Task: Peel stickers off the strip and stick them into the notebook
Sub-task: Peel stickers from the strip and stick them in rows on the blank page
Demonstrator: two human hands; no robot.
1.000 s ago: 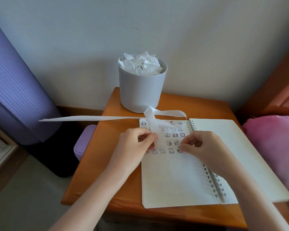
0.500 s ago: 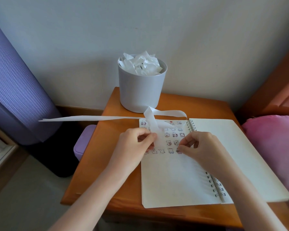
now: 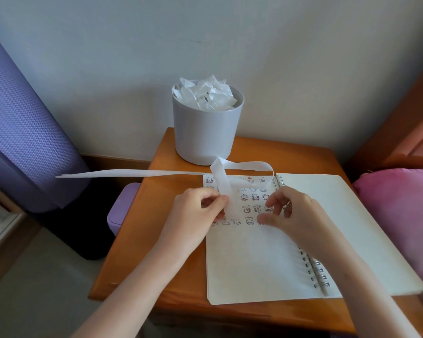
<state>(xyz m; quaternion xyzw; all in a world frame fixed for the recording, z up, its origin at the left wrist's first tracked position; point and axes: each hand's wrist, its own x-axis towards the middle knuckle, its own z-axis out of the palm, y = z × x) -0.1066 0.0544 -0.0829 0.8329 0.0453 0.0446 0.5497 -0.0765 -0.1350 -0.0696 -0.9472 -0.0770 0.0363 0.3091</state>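
Observation:
An open spiral notebook (image 3: 254, 264) lies on the small wooden table (image 3: 144, 240). Several rows of small cartoon stickers (image 3: 249, 208) fill the top of its left page. My left hand (image 3: 193, 215) pinches a long white backing strip (image 3: 132, 173) at the page's left side; the strip loops up over the page top and trails far left off the table. My right hand (image 3: 296, 215) hovers low over the right end of the sticker rows. Its thumb tip touches the page by the bottom row, its fingers loosely curled and apart from the thumb. Any sticker under the thumb is hidden.
A grey bin (image 3: 205, 135) stuffed with crumpled white paper stands at the table's back edge, just behind the notebook. A rolled purple mat (image 3: 22, 142) and a small purple box (image 3: 120, 211) are on the left, and a pink cushion (image 3: 401, 215) on the right.
My right hand's thumb and forefinger, pinched together before, have come apart, and the thumb has slid a little left onto the page. The left hand and the strip have stayed put.

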